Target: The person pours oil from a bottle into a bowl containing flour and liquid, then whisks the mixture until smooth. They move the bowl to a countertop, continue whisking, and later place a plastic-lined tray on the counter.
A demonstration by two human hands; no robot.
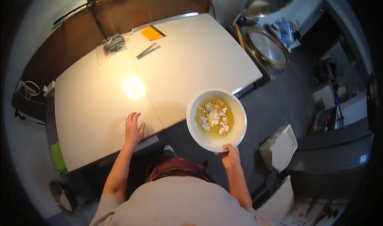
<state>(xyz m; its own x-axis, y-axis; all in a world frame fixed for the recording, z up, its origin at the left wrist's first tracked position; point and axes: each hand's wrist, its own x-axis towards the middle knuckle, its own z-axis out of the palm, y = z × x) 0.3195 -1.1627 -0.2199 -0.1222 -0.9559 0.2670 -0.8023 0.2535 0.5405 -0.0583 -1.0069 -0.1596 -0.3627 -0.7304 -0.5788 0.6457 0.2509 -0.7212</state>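
A white bowl (217, 120) is held by its near rim in my right hand (229, 157), over the floor just beyond the table's front edge. Yellow liquid (214, 118) with clumps of white powder lies in the bowl. My left hand (134, 128) is over the front edge of the white tabletop (98, 118), fingers apart and with nothing in it; whether it touches the top is not plain. Metal tongs (148, 50) lie spread on the table's far part, near an orange scraper or card with a dark edge (153, 33).
A lamp stand with a plastic-wrapped base (114, 44) stands at the table's back left. Right of the table is a large round metal pan (267, 47) beneath a raised lid (270, 1). A white bin (278, 148) stands on the floor at right. A green cloth (58, 158) hangs at the left corner.
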